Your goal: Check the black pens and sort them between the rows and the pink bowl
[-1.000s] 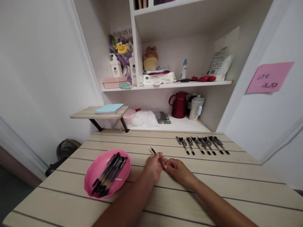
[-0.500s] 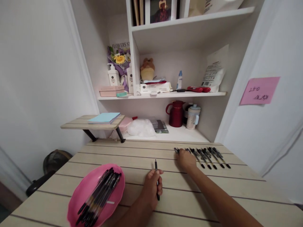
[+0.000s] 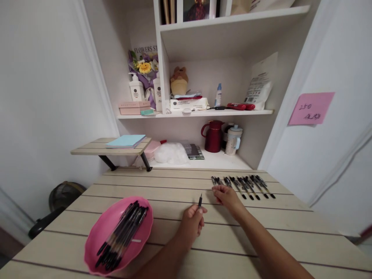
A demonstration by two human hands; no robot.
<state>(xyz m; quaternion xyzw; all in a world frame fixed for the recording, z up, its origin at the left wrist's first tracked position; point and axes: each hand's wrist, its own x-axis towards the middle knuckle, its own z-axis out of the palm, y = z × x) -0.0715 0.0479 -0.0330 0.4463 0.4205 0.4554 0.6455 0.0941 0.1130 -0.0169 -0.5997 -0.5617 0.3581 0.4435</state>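
Observation:
Near the middle of the table my left hand (image 3: 192, 223) is closed around a black pen (image 3: 200, 200), whose bare, pointed tip sticks up from the fingers. To its right, my right hand (image 3: 228, 197) has thumb and fingers pinched together; what they hold, if anything, is hidden. Just beyond it lies a row of black pens (image 3: 247, 188), with shorter dark pieces, perhaps caps (image 3: 217, 181), at its left end. At the left a pink scalloped bowl (image 3: 94, 248) holds a heap of black pens (image 3: 123, 234) and a small white strip (image 3: 136, 240).
On the left a small raised wooden shelf (image 3: 84, 146) carries blue paper (image 3: 126, 140). Behind the table, a white shelf unit holds a red jug (image 3: 213, 136), a pale cup (image 3: 233, 140) and a crumpled white plastic bag (image 3: 171, 153). A pink note (image 3: 311, 108) is on the right wall.
My right hand has drawn back from the row of pens toward my left hand, fingers pinched. My left hand has risen slightly to the right with its pen. The view has shifted a little.

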